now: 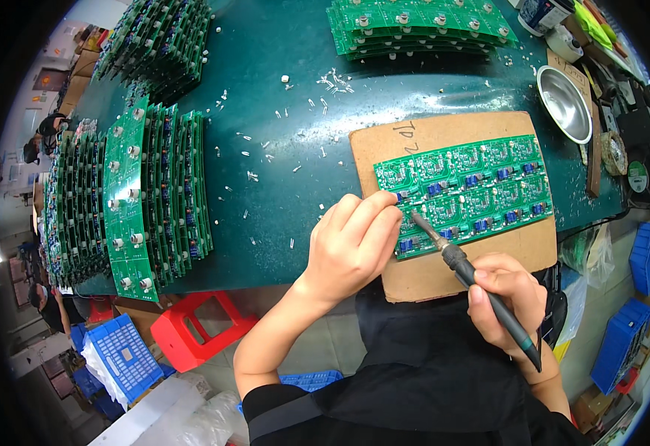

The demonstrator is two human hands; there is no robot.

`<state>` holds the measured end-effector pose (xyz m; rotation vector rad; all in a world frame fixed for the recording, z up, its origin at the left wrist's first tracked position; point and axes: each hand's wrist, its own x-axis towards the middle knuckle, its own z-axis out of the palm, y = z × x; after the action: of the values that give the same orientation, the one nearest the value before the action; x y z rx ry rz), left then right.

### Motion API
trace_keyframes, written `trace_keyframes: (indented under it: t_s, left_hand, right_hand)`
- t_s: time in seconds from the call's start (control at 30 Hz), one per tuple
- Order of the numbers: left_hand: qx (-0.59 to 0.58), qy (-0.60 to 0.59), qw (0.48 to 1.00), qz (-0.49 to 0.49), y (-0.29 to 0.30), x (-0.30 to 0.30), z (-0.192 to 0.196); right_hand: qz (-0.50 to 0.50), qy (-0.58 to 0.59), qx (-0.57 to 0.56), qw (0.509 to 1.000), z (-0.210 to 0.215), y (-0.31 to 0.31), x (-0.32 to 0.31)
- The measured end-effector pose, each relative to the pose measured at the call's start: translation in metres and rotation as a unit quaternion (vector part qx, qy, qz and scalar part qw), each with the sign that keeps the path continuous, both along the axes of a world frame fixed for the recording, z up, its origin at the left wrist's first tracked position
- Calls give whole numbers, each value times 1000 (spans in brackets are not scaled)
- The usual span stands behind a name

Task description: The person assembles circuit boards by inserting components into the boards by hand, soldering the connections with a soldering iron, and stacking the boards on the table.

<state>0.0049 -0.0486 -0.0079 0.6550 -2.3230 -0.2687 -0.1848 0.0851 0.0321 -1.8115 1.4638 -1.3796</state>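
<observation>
A green circuit board panel (458,160), populated with blue and white components, lies on a piece of brown cardboard (429,281). My right hand (509,293) grips a soldering iron (456,260) by its dark handle. The iron slants up and left, its tip at the lower left part of the panel, touching it or very close. At the panel's left edge, beside the tip, my left hand (352,244) is closed with thumb and forefinger pinched. Whatever those fingers hold is hidden or too small to make out.
Stacked green boards stand at the left (128,201), the far left (157,44) and the far middle (421,30). Small clippings (334,82) lie scattered over the green table (288,156). A metal bowl (564,104) sits at the right. Below the table is a red stool (198,331).
</observation>
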Motion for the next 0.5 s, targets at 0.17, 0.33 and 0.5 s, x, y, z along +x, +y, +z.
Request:
trace_keyframes:
  t_s: [0.17, 0.33, 0.5]
  left_hand:
    - [-9, -19, 1000, 2, 1, -3, 3]
    - [76, -21, 997, -20, -6, 4, 14]
    - [127, 13, 992, -19, 1, -11, 21]
  right_hand:
    - [19, -12, 7, 1000, -3, -2, -4]
    - [-56, -83, 37, 994, 0, 16, -16]
    - [-88, -100, 72, 988, 2, 29, -31]
